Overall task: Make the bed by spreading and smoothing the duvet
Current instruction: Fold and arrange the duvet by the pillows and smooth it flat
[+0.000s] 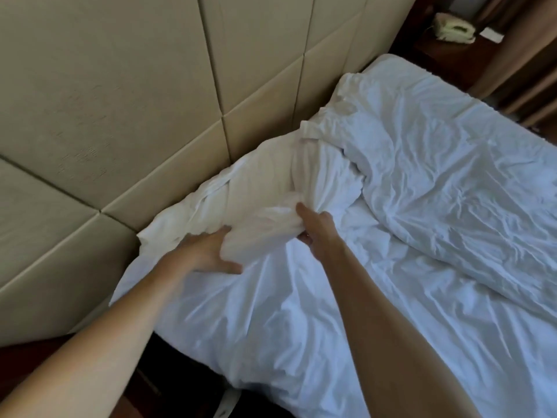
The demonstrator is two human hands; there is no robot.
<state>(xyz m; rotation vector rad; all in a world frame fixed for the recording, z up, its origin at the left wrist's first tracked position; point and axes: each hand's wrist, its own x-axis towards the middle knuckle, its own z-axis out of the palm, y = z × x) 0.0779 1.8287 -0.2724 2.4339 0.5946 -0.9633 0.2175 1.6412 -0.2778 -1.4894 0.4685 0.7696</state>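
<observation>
Two hands: both of yours are on the white duvet (437, 182) at the head end of the bed.
Duvet: it lies crumpled across the bed, with a long rumpled ridge running from the far corner toward the right edge of view, and a bunched-up mound near the headboard.
Bunched part: the mound (265, 188) sits just beside the headboard, its cloth twisted into folds and raised above the flatter cloth around it.
Left hand: your left hand (208, 251) holds the near-left side of the mound, thumb on top and fingers spread underneath and along the cloth.
Right hand: your right hand (316, 227) grips a gathered fold on the mound's right side, fingers curled into the fabric and thumb pointing up.
Arms: both forearms are bare and reach in from the bottom of view.
Bed: the near corner of the bedding hangs over a dark frame at the lower edge.
Headboard: a beige padded headboard (120, 101) with diagonal seams fills the left side, touching the bedding.
Nightstand: at the far top right a dark nightstand (437, 52) carries a pale telephone (453, 30), well apart from your hands.
Curtain: brown curtain (524, 64) hangs at the far right.
</observation>
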